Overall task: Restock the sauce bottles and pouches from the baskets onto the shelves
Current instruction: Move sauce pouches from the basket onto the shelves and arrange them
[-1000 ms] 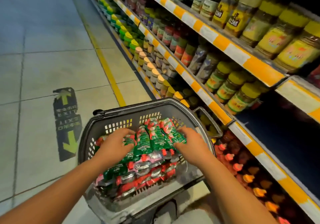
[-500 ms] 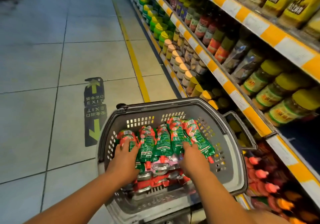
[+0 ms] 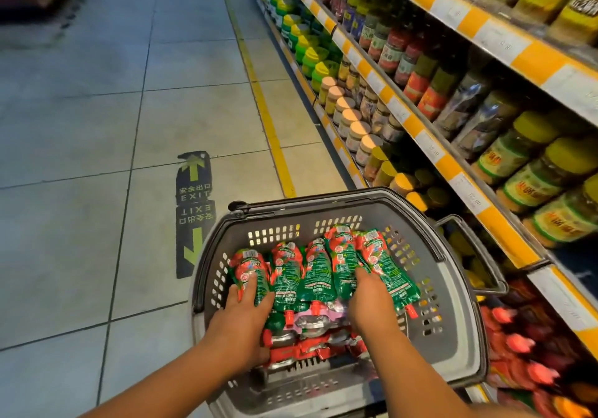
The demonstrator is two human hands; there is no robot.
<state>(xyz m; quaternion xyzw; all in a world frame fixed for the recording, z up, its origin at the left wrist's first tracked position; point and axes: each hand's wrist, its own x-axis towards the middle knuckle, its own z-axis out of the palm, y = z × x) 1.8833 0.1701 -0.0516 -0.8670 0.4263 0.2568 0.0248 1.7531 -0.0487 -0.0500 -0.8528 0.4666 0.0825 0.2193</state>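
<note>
A grey plastic basket [image 3: 453,291] stands in front of me beside the shelves. Inside it lies a stack of green-and-red sauce pouches [image 3: 317,275] with red caps pointing toward me. My left hand [image 3: 246,314] grips the left end of the top row, its fingers curled over the outermost pouch. On the right side, my right hand [image 3: 369,304] has its fingers dug in between the pouches. Both hands clasp the same row from opposite sides.
Shelves [image 3: 430,146] with orange-and-white price strips run along the right, packed with jars. Red-capped pouches [image 3: 524,346] fill the low shelf beside the basket, with a dark gap [image 3: 579,256] above them. To the left are tiled floor, a yellow line and an exit sticker [image 3: 194,210].
The row of pouches, held higher a second ago, now sits lower in the basket. Both hands stayed on it and slid to its near end. My view has dropped toward the basket.
</note>
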